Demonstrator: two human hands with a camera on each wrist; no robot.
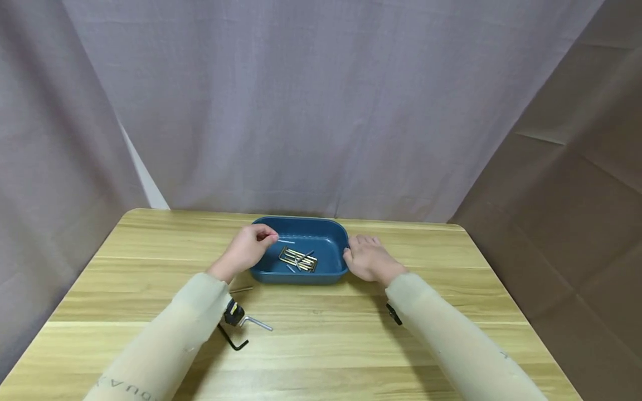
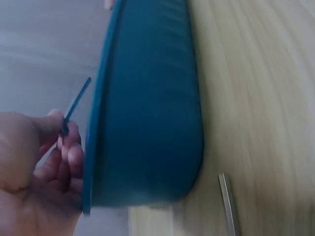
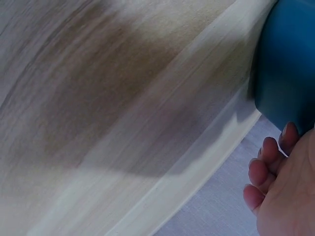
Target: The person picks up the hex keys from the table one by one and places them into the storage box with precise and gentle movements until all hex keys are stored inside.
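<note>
Left hand (image 1: 247,249) has a thin hex key (image 2: 76,105) pinched in its fingertip grip, right over the near-left rim of the blue tray (image 1: 332,240). I'd lower it inside before letting go so it doesn't bounce out. The key's long axis points away from the grip toward the tray's middle, where more keys (image 1: 298,259) lie. Right hand (image 1: 368,259) rests relaxed against the tray's right wall, holding nothing; two keys (image 1: 246,328) lie on the bench (image 1: 321,345) behind the left wrist.

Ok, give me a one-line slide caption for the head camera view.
Left hand pinches a thin metal hex key over a blue plastic tray while right hand rests against its side.
</note>
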